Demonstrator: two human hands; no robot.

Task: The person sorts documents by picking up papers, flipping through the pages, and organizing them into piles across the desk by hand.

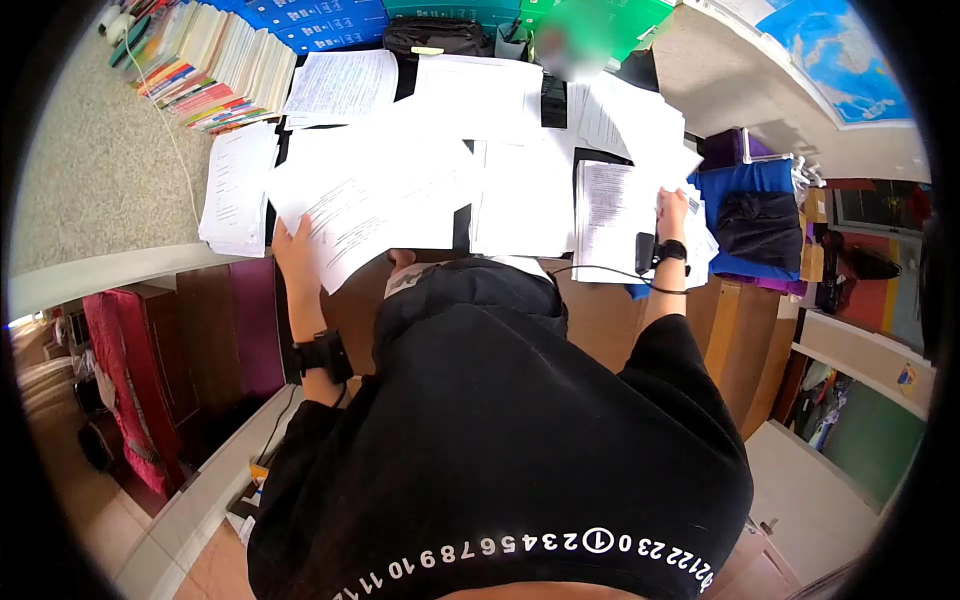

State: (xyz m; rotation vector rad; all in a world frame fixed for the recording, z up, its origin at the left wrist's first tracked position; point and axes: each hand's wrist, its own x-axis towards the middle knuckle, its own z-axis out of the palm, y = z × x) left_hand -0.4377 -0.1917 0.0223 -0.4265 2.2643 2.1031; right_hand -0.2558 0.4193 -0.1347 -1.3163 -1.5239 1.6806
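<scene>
Left hand [296, 246] holds sheet [350, 205] — print illegible; right hand [673, 213] on papers [702, 240] — grip unclear.

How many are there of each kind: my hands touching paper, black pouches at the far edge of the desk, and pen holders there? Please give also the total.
Left hand and right hand, touching paper: 2
Black pouch: 1
Pen holder: 1
Total: 4

White paper stacks [524, 195] on black tabletop [462, 229]
</scene>
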